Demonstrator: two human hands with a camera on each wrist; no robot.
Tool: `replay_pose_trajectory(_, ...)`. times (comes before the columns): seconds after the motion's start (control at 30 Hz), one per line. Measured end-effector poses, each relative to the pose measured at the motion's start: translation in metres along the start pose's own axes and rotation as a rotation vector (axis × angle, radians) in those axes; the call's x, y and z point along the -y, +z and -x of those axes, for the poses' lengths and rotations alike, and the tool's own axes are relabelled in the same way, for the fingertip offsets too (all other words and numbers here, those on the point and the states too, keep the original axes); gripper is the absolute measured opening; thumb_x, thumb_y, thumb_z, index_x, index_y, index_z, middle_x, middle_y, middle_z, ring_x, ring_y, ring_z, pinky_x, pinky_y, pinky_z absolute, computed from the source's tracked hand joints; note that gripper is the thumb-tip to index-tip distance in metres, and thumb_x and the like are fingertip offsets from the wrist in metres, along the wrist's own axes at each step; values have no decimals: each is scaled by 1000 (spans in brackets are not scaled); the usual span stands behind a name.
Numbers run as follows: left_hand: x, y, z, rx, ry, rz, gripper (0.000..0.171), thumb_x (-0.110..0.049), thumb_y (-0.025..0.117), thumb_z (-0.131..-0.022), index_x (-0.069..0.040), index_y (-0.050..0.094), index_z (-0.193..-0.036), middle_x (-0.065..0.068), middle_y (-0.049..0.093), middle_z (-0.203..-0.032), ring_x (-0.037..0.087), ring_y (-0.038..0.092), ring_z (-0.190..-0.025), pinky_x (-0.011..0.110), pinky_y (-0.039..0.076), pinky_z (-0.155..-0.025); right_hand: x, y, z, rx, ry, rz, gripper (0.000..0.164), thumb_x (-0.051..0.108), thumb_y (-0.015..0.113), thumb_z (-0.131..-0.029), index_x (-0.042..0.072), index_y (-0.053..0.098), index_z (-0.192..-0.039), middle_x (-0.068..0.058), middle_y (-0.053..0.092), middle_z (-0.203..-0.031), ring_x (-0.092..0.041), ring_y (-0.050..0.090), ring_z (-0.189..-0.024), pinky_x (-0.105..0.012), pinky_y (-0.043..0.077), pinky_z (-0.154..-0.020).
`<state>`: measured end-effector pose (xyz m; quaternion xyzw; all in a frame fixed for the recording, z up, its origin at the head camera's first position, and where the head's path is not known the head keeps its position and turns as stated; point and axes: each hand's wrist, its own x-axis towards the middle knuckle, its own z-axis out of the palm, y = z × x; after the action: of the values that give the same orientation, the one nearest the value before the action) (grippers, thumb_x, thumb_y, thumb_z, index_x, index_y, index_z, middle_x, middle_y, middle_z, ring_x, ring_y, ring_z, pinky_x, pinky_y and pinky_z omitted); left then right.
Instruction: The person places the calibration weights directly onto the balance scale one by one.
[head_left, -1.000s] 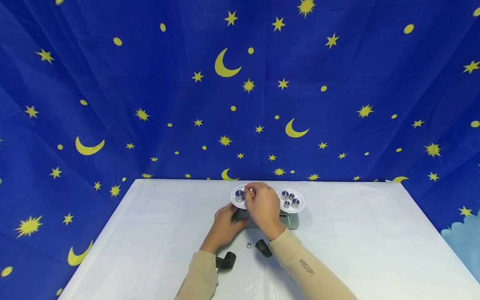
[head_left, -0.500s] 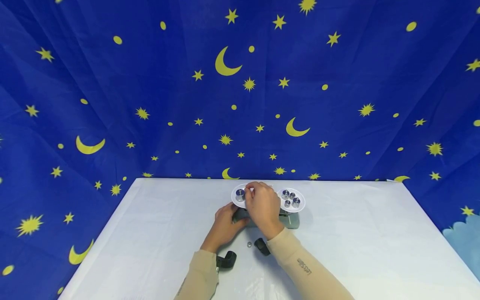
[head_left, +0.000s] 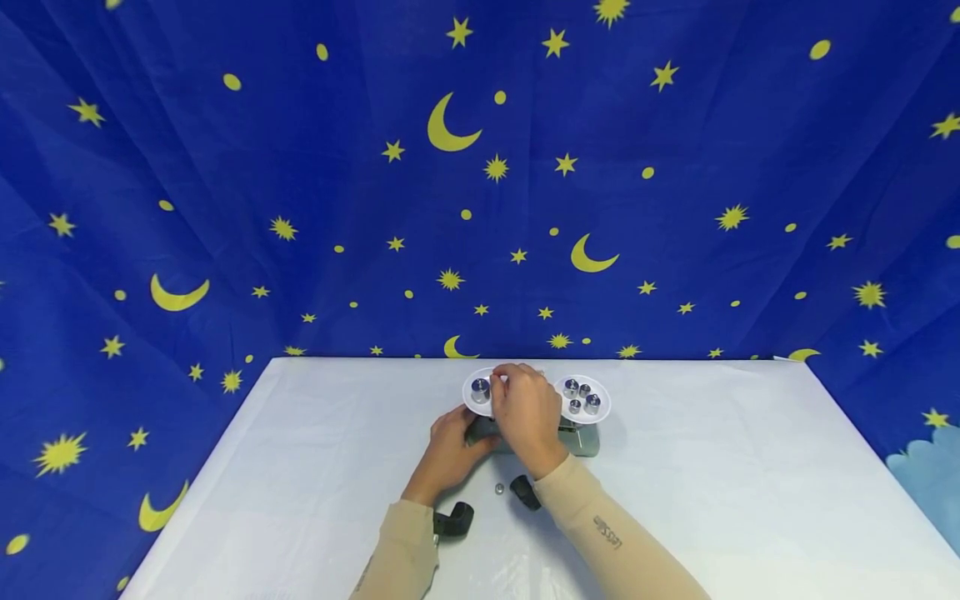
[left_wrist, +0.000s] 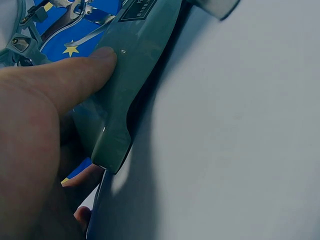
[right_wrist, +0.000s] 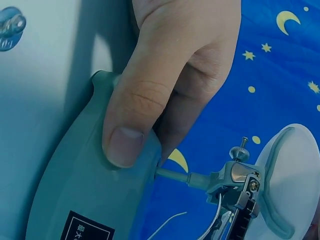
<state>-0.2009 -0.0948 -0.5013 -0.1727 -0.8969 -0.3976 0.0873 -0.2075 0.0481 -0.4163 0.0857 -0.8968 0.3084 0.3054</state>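
Before a blue curtain (head_left: 525, 192) patterned with moons and stars, a white surface (head_left: 712, 467) is occupied toward its far edge by a two-pan balance scale (head_left: 582, 442). Its base (right_wrist: 85, 190) is gripped at the left end by the left hand (head_left: 450, 450), while the right hand (head_left: 527, 417) is held over the left pan (head_left: 478, 408), its fingers curled together; whether anything is pinched cannot be told, the tips being partly hidden. From here, the large weight (head_left: 480, 389) could be toppled if brushed by those fingers, or the scale dragged askew if the left hand's hold were slackened. The scale is finished in smooth green, with round white pans; four bright metal weights (head_left: 592, 404) are borne upright by the right pan (head_left: 600, 388), and one small weight (head_left: 499, 489) is seen on the surface nearer the forearms.
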Motion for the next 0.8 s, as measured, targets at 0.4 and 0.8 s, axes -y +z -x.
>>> replay_pose_trajectory(0.4,4,3,0,16,-15,-2,61,-32,75,-89,-3,58,-140,14,60,-139,30,51,-133,56,29,-112,2,-3,0,22,-6,9,7,13,76,-86,10,80,-91,0,66,-69,-20,59,-58,-37,44,-45)
replay_pose_trajectory(0.8,3,1,0,20,-13,7,61,-30,75,-89,-2,57,-141,15,58,-141,32,49,-135,57,28,-112,-3,-11,2,-22,-43,-77,12,11,77,-83,8,78,-95,5,52,-59,-8,43,-50,-27,33,-42)
